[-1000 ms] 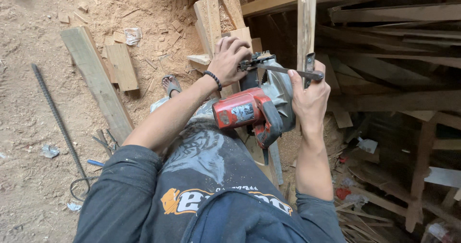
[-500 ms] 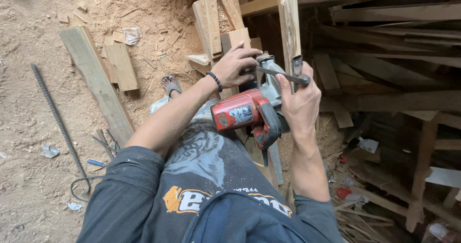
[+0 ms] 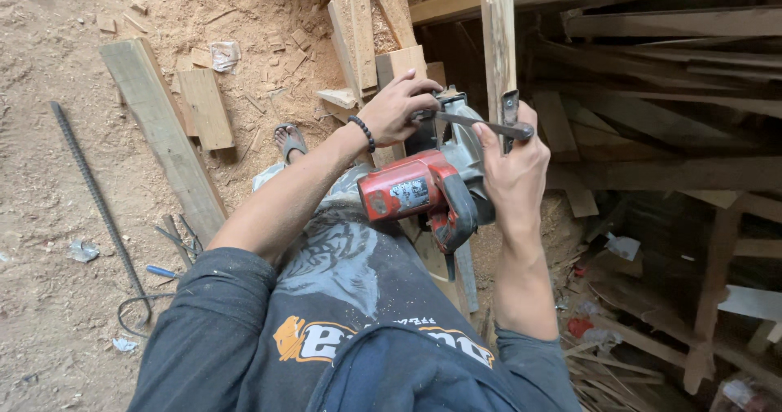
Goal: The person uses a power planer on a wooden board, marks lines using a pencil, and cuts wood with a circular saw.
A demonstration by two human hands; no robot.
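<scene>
Left hand [image 3: 397,106] clamped on top of the red circular saw [image 3: 423,192], right hand [image 3: 513,167] wrapped round a metal wrench [image 3: 481,124].

Wrench runs sideways between both hands, saw just below, upright wooden strip [image 3: 498,37] right behind the right hand's fingers.

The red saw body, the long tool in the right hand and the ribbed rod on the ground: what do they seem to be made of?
The red saw body looks like moulded plastic, scuffed and dusty, with a dull sheen. The long tool in the right hand looks like bare grey metal, thin and flat. The ribbed rod looks like dark steel bar, judging by its ridges and bent end.
</scene>
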